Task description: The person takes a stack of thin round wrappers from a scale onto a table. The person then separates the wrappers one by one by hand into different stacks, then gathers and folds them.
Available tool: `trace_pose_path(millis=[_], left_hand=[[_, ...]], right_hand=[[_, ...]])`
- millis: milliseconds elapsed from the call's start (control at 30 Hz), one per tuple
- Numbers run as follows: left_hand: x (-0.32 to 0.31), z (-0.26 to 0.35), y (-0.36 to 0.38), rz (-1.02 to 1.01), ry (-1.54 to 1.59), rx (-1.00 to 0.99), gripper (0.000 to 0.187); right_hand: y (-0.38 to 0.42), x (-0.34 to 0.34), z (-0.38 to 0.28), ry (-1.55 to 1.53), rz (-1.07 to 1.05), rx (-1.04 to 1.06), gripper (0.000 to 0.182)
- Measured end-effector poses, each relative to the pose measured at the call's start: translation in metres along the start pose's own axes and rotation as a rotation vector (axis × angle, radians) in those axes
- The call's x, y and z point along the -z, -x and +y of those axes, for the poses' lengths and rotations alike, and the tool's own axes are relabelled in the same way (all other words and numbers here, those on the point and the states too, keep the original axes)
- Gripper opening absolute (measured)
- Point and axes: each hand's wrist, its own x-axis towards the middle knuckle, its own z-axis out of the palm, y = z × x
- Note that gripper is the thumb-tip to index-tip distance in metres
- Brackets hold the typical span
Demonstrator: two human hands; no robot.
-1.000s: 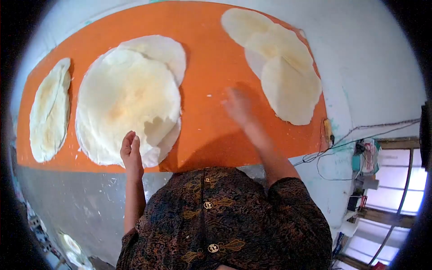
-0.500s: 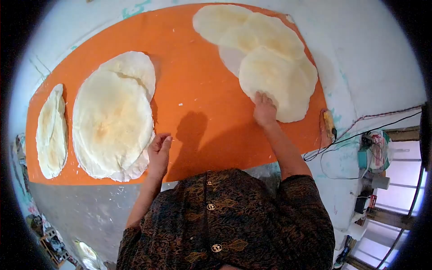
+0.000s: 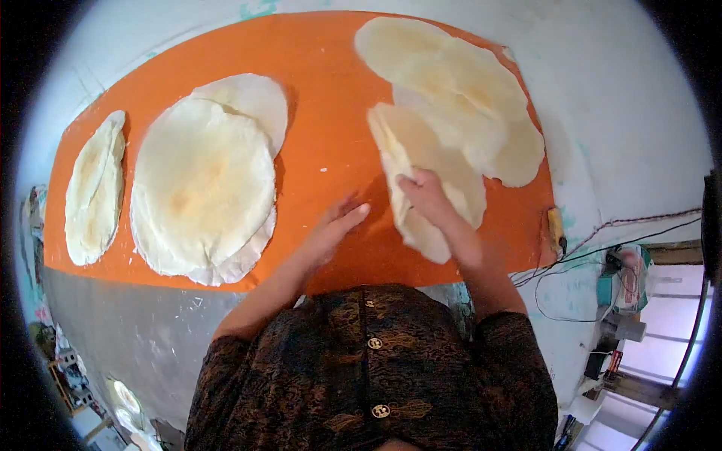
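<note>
A thin round flatbread (image 3: 444, 169) is in my right hand (image 3: 430, 197), its left edge bunched and lifted under my fingers. To the left, over the orange cloth (image 3: 323, 135), my left hand (image 3: 338, 225) is open and touches no bread. Its fingers are slightly blurred, with the thumb apart. Several overlapping flatbreads (image 3: 466, 75) lie flat behind the one I hold. On the left side is a pile of large flatbreads (image 3: 203, 180) with pale brown patches. A folded flatbread (image 3: 96, 188) lies at the far left edge.
A grey surface (image 3: 143, 323) borders the front left of the cloth. Thin cables (image 3: 602, 239) run along the white wall at the right, beside a small yellow object (image 3: 556, 225) at the cloth's edge. Small white crumbs are scattered on the cloth.
My right hand has taken hold of the front flatbread and drawn it toward me and left, off the others. My left hand has moved right, away from the pile.
</note>
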Motion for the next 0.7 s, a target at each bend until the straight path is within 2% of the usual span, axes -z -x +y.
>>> trace_pose_path(millis=[67,133,167,233,267,300,333,367,400,433,467,500,567,600,633,700], left_hand=[[-0.014,0.019,0.001,-0.067,0.142,-0.065,0.039],[0.002,0.001,-0.014,-0.075,0.251,-0.009,0.036],[0.009,-0.006,-0.019,-0.077,0.307,0.018,0.035],[0.022,-0.009,-0.023,-0.008,0.219,0.073,0.030],[0.032,-0.006,-0.023,0.046,0.175,0.094,0.028],[0.038,-0.004,-0.024,0.063,0.222,0.016,0.024],[0.046,0.002,-0.027,0.077,0.268,-0.067,0.021],[0.060,0.016,-0.029,0.107,0.124,-0.101,0.020],[0.073,0.035,-0.031,0.135,-0.019,-0.127,0.020],[0.088,0.057,-0.030,0.160,-0.162,-0.146,0.019],[0.101,0.088,-0.014,0.218,-0.313,-0.188,0.017],[0.120,0.117,0.002,0.273,-0.466,-0.225,0.016],[0.211,0.113,0.003,0.254,-0.424,-0.566,0.017],[0.221,0.144,0.038,0.364,-0.171,-0.257,0.017],[0.267,0.134,0.038,0.453,-0.325,-0.414,0.017],[0.317,0.127,0.074,0.595,-0.370,-0.553,0.015]], right_hand=[[0.012,-0.037,-0.035,-0.302,-0.141,-0.211,0.021],[0.017,-0.058,-0.048,-0.342,-0.180,-0.291,0.019],[0.018,-0.062,-0.045,-0.300,-0.168,-0.265,0.019],[0.014,-0.065,-0.035,-0.218,-0.168,-0.197,0.020],[0.013,-0.063,-0.037,-0.314,-0.137,-0.177,0.020],[0.013,-0.059,-0.037,-0.410,-0.117,-0.158,0.021],[0.009,-0.047,-0.044,-0.327,-0.067,-0.101,0.025],[0.004,-0.028,-0.053,-0.187,0.022,-0.170,0.026],[-0.011,0.003,-0.019,-0.388,0.034,-0.082,0.023],[-0.011,0.023,-0.054,-0.371,0.009,-0.089,0.019],[-0.020,0.050,-0.055,-0.087,0.148,-0.042,0.017],[-0.028,0.070,-0.060,0.088,0.228,-0.094,0.021],[-0.048,0.119,-0.048,-0.218,0.242,-0.012,0.026],[-0.040,0.098,-0.098,-0.246,0.290,0.035,0.026],[-0.030,0.078,-0.152,-0.275,0.341,0.081,0.026],[-0.052,0.071,-0.189,-0.262,0.369,0.078,0.032]])
